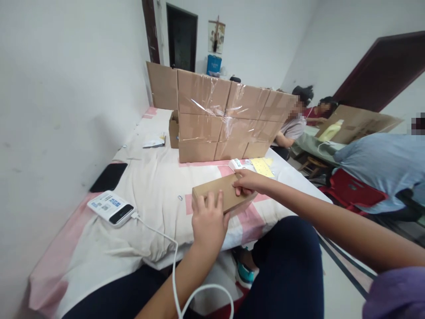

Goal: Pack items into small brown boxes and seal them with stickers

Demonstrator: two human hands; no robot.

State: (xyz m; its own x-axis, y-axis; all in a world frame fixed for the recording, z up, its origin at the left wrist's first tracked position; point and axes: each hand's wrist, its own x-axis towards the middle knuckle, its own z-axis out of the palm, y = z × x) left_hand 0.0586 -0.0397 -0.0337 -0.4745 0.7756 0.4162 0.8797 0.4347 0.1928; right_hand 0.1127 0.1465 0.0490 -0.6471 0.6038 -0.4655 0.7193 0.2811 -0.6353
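Note:
A small closed brown cardboard box rests near the front edge of the cloth-covered table. My left hand grips its near left part, fingers over the top and thumb against the near side. At the right end, my right hand holds the box with its fingers curled and the index finger stretched along the far top edge. The undersides of the right fingers are partly hidden. Just behind the box lie a small white object with a thin cord and a yellow dotted sheet.
A taped cardboard partition stands across the table, with an open carton beside it. On the left are a white power bank with a white cable and a black phone-like slab. Other people sit at the right.

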